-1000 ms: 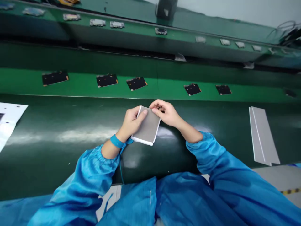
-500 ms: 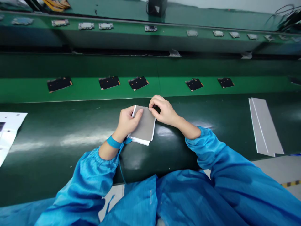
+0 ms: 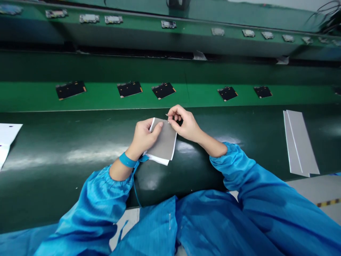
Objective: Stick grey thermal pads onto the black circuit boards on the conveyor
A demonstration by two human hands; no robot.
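My left hand (image 3: 146,137) grips a small stack of grey and white sheets (image 3: 165,142), its thumb lying on the grey top face. White layers show along the stack's lower and right edges. At the upper right corner of the stack, my right hand (image 3: 183,122) has its thumb and index finger curled in. A tiny pale sliver (image 3: 167,115) shows by its index fingertip. What lies between the fingertips is too small to make out. Around my left wrist runs a blue wrist strap (image 3: 128,160) with a thin cord.
Behind my hands, several black flat boards (image 3: 163,90) lie on a bright green belt (image 3: 101,101). Small circuit boards (image 3: 168,24) line a raised ledge. Long grey strips (image 3: 302,142) rest at the right of the dark green table (image 3: 80,142); a white sheet (image 3: 9,137) is at left.
My right index finger has lifted slightly from the stack's corner, and a pale sliver now shows at its tip. The left hand keeps its grip. The view has tilted slightly.
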